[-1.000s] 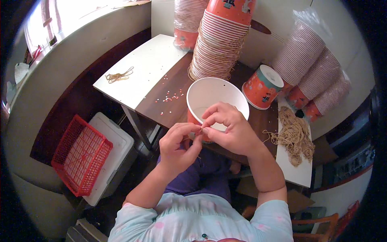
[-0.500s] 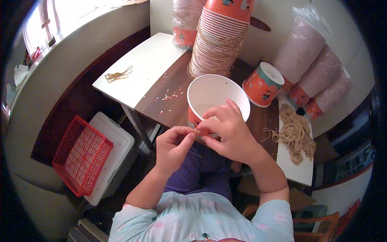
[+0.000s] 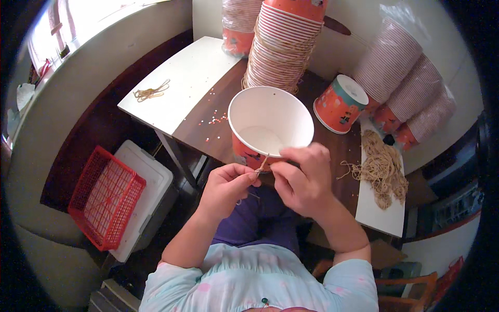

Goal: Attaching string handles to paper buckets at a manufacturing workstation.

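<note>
A large white-lined paper bucket with an orange printed outside stands at the table's near edge, its mouth tilted toward me. A tan cord runs from the near part of its rim down to my left hand. That hand is closed, thumb and index finger pinching the cord just in front of the bucket. My right hand is at the rim's near right side, fingers curled, with the index fingertip on the rim and the thumb against the outside. A thin cord end hangs below my left fingers.
Behind the bucket rises a tall stack of paper buckets. An upturned bucket, wrapped stacks and a heap of tan cords are at right. Loose cords and small paper dots lie left. A red basket sits lower left.
My right hand has come down from over the bucket's mouth to the near rim. The bucket has shifted slightly left, and the cord now shows stretched between rim and left hand.
</note>
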Motion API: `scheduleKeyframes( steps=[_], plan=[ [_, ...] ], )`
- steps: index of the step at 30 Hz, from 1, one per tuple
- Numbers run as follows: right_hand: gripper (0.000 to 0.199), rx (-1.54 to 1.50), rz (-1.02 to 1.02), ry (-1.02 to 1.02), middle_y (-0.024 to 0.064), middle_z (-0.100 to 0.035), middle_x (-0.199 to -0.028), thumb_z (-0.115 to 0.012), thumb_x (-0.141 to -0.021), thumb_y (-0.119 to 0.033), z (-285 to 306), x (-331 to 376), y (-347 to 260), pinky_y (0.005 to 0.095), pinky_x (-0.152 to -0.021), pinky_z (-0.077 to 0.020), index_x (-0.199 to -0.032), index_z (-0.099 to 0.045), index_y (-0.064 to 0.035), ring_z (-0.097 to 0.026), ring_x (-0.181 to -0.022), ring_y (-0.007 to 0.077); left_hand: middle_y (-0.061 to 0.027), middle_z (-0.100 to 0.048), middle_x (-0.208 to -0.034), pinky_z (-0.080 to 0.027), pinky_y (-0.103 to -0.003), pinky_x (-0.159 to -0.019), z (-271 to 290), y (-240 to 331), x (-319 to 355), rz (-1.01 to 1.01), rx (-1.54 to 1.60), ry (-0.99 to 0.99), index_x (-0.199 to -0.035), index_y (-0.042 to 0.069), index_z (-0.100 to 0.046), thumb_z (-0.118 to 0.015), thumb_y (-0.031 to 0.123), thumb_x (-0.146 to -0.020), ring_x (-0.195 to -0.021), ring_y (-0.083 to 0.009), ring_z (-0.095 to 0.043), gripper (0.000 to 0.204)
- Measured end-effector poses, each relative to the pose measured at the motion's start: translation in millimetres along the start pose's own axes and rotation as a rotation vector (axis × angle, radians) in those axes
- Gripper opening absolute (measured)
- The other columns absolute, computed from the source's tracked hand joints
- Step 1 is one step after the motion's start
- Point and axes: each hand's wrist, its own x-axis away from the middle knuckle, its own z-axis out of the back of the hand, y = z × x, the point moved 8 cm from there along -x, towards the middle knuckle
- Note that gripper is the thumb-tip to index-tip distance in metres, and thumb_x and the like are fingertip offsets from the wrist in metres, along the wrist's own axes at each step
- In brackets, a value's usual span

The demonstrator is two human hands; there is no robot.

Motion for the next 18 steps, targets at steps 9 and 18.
scheduleKeyframes(
  steps=[9, 18],
  plan=[
    [0.013, -0.734, -0.797, -0.002, 0.0051, -0.064, -0.079, -0.059, -0.086, -0.010, -52.6, 44.0, 35.7, 0.0209, -0.056, -0.0419, -0.093, -0.064, 0.0000, -0.052, -0.060, 0.0078, -0.0100, -0.064, -0.077, -0.030, -0.018, -0.043, -8.3, -4.9, -2.5, 0.185, 0.140, -0.116, -0.087, 0.002, -0.061, -0.062, 0.011, -0.085, -0.047, -0.0050, -0.039, 0.009],
    [0.017, -1.495, -1.159, 0.102, 0.0004, -0.064, -0.078, -0.059, -0.087, -0.018, -99.6, 53.4, 36.2, 0.0184, -0.057, -0.0358, -0.092, -0.065, -0.0029, -0.045, -0.060, 0.0042, -0.0099, -0.063, -0.075, -0.028, -0.016, -0.039, -6.7, 2.8, -3.3, 0.186, 0.095, -0.097, -0.085, 0.002, -0.061, -0.062, 0.011, -0.084, -0.044, -0.0042, -0.038, 0.009]
  ],
)
